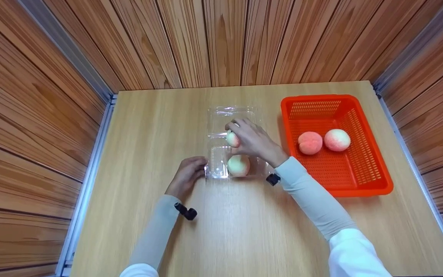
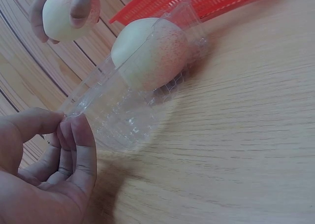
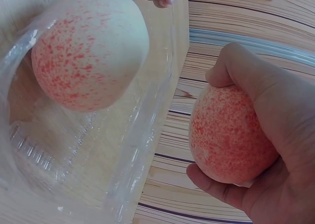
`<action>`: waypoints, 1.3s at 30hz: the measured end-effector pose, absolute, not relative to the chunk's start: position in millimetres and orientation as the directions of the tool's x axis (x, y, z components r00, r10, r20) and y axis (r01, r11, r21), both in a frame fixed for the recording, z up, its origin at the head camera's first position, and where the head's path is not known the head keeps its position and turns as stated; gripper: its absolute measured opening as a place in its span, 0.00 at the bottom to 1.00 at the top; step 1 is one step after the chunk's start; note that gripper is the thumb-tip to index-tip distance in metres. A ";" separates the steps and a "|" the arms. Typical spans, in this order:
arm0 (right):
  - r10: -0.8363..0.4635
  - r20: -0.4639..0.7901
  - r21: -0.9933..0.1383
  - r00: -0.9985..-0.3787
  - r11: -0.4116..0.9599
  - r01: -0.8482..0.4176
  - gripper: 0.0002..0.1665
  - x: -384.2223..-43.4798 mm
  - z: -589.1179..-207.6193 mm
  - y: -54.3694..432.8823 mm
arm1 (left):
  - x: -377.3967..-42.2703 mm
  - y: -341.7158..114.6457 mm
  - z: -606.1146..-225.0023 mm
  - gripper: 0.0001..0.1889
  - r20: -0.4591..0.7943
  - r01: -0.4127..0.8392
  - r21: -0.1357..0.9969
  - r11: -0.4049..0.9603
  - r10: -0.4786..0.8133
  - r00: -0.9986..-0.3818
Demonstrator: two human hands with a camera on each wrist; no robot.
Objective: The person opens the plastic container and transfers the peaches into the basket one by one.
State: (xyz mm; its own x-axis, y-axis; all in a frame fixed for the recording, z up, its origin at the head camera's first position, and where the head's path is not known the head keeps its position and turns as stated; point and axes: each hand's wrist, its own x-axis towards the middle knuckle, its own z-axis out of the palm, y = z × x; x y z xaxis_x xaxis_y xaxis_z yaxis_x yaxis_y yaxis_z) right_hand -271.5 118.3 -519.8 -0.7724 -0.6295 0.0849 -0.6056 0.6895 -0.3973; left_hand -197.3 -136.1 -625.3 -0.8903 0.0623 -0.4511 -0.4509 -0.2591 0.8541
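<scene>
Covering both forearms, grey sleeves (image 1: 318, 209) ran in from the near side above a light wooden table (image 1: 148, 127), each with a small black device (image 1: 190, 214) at the wrist. Nearest lay the left hand (image 1: 186, 175), its thumb and fingertips pinching the rim of a clear plastic container (image 1: 218, 161) at the near left corner. Inside that container's near half, toward its right side, sat a pale peach (image 1: 238, 166) with a speckled red blush. Just beyond it, the right hand (image 1: 254, 139) gripped a second peach (image 1: 232, 139), thumb and fingers curled round the fruit; both wrist views showed it raised above the container and apart from the peach already inside. Past this, the container's far half rested flat on the table. Off to the right stood an orange-red basket (image 1: 325, 177) with slotted walls, holding two more fruits side by side: a deep pink peach (image 1: 310, 142) and, right of it, a white-and-pink peach (image 1: 337, 139). Farthest back rose a wall of brown wooden planks (image 1: 225, 42).
</scene>
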 end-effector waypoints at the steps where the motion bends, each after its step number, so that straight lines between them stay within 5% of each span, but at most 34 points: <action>1: -0.629 0.082 -0.400 -0.773 0.690 -0.603 0.41 -271.6 -519.3 118.4 | -197.2 -136.0 -625.1 0.15 -0.453 -0.451 0.854 -0.260 0.059 -0.890; 39: -0.615 0.089 -0.370 -0.784 0.710 -0.599 0.38 -276.1 -504.3 132.9 | -198.3 -133.8 -627.3 0.13 -0.436 -0.435 0.862 -0.260 0.060 -0.898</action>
